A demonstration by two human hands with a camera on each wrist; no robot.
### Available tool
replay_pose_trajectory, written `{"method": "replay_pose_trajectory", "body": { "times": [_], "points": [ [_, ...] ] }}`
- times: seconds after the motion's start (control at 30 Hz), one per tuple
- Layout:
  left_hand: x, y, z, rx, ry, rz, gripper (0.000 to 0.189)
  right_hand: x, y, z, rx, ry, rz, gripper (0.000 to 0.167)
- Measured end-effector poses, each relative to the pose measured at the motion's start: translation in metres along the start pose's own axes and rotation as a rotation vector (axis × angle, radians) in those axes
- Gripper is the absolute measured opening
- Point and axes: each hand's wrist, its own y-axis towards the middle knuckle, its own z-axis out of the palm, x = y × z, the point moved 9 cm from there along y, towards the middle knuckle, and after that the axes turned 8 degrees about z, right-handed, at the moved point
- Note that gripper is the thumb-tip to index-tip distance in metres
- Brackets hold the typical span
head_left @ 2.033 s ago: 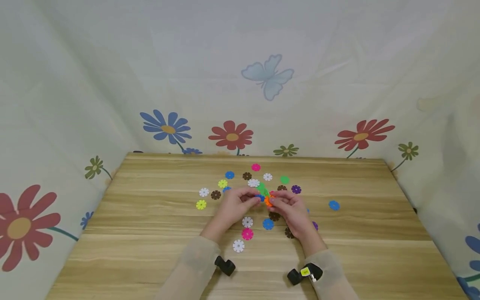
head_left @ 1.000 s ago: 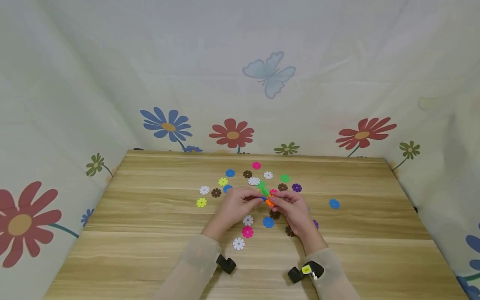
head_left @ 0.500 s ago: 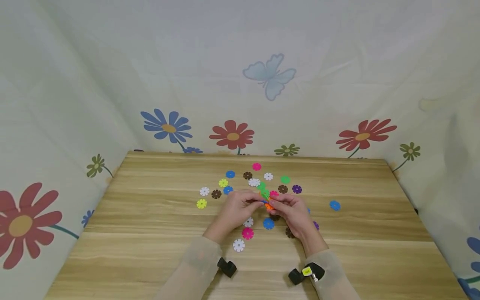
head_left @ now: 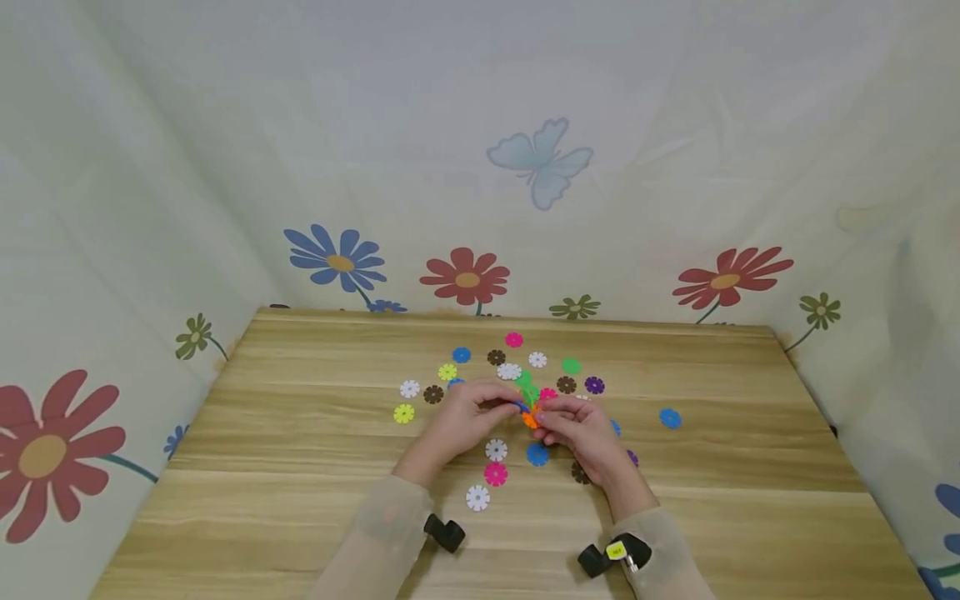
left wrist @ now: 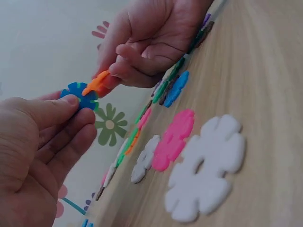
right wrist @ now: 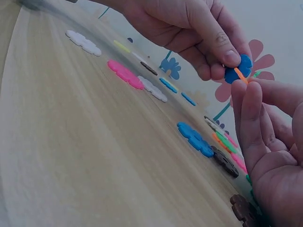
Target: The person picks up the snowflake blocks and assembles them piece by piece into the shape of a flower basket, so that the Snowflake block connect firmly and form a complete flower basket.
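My left hand [head_left: 465,417] pinches a blue notched snowflake disc [left wrist: 85,102] between thumb and fingers. Across from it, my right hand [head_left: 588,433] pinches an orange notched disc [left wrist: 97,83], seen edge-on in both wrist views. The orange disc's edge meets the blue disc's rim, crossing it at an angle. A bit of green [right wrist: 256,74] shows just behind the blue disc. Both hands are raised over the table, close together. Beyond the fingertips in the head view are green discs [head_left: 524,380] and a pink disc [head_left: 548,395].
Loose discs lie scattered over the wooden table [head_left: 262,467]: a white one [head_left: 477,498] and a pink one [head_left: 496,474] nearest, a blue one [head_left: 671,418] far right, yellow [head_left: 403,413] at left. A flower-printed curtain [head_left: 375,125] surrounds the table.
The blue and orange discs, side by side at first, have come together and tilted, the orange one shifting slightly left. Both hands keep their pinch. The view has bobbed slightly.
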Motion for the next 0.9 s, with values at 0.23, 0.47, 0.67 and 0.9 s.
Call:
{"method": "replay_pose_trajectory", "body": {
  "times": [0.23, 0.47, 0.67, 0.9],
  "points": [
    [0.020, -0.010, -0.030, 0.052, 0.032, -0.128, 0.019, -0.002, 0.000, -0.006, -0.029, -0.023, 0.005, 0.037],
    [0.063, -0.038, -0.093, -0.063, 0.225, -0.315, 0.031, -0.002, -0.004, -0.019, -0.105, 0.015, -0.019, 0.024],
    [0.077, -0.045, -0.104, -0.015, 0.313, -0.339, 0.041, 0.002, 0.000, -0.023, -0.139, 0.030, -0.044, 0.018],
    [0.080, -0.045, -0.100, 0.047, 0.418, -0.342, 0.028, 0.004, 0.001, -0.024, -0.161, 0.069, -0.056, 0.018]
  ]
}}
